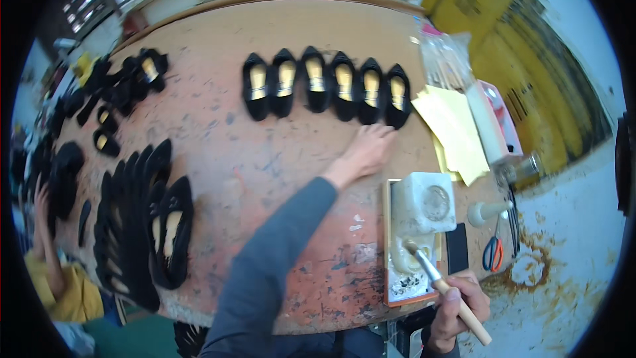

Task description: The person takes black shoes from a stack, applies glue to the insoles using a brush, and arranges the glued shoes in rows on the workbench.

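Observation:
Several black pointed shoes with gold-coloured insoles stand in a row across the far middle of the table. My left hand reaches to the row's right end, its fingers bunched at the near end of the last black shoe. The fingertips are partly hidden there. In my right hand is a brush with a pale wooden handle, gripped around the handle. Its bristles are over the open part of a whitish container, which stands in a shallow orange-edged tray.
Black shoe uppers and a pair of black shoes lie at left, with more shoes beyond. Yellow sheets, a pink-edged box, orange-handled scissors and a dark flat object line the right. Another person's hand shows far left.

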Demonstrator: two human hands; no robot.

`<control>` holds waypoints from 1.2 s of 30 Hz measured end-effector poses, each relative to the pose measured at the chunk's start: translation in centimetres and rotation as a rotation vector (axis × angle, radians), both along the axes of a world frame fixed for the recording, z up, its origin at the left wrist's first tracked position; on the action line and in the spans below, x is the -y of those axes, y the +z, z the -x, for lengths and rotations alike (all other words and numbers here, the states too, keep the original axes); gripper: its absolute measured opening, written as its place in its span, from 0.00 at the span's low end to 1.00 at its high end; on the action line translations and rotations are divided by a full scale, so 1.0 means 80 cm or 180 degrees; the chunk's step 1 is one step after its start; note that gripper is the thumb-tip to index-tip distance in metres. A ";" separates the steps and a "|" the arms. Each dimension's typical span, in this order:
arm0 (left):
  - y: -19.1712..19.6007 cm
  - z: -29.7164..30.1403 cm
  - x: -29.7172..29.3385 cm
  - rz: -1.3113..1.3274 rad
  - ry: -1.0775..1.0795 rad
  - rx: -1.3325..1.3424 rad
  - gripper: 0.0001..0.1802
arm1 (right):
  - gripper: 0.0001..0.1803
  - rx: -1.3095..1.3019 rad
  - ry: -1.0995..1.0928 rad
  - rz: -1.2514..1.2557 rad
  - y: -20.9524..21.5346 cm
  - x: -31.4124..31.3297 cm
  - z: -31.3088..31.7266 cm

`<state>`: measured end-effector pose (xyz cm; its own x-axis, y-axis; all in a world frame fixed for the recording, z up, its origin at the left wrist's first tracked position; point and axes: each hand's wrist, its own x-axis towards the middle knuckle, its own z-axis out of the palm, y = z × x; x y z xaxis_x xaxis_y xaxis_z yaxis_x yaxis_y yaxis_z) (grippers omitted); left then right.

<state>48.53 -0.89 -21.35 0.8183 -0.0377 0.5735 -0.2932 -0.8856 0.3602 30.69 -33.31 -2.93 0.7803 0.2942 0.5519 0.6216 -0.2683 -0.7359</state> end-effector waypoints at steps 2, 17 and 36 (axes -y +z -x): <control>-0.005 -0.007 0.015 0.0198 0.0185 -0.0249 0.18 | 0.21 0.0041 -0.0100 0.0024 -0.006 0.025 0.007; 0.086 0.599 -0.062 -0.0165 0.4627 -0.0132 0.16 | 0.16 0.0087 0.0623 -0.0503 -0.009 0.031 0.028; 0.093 0.554 -0.267 -0.1639 0.3656 -0.0392 0.14 | 0.16 -0.0061 0.0263 -0.0370 -0.002 0.054 0.047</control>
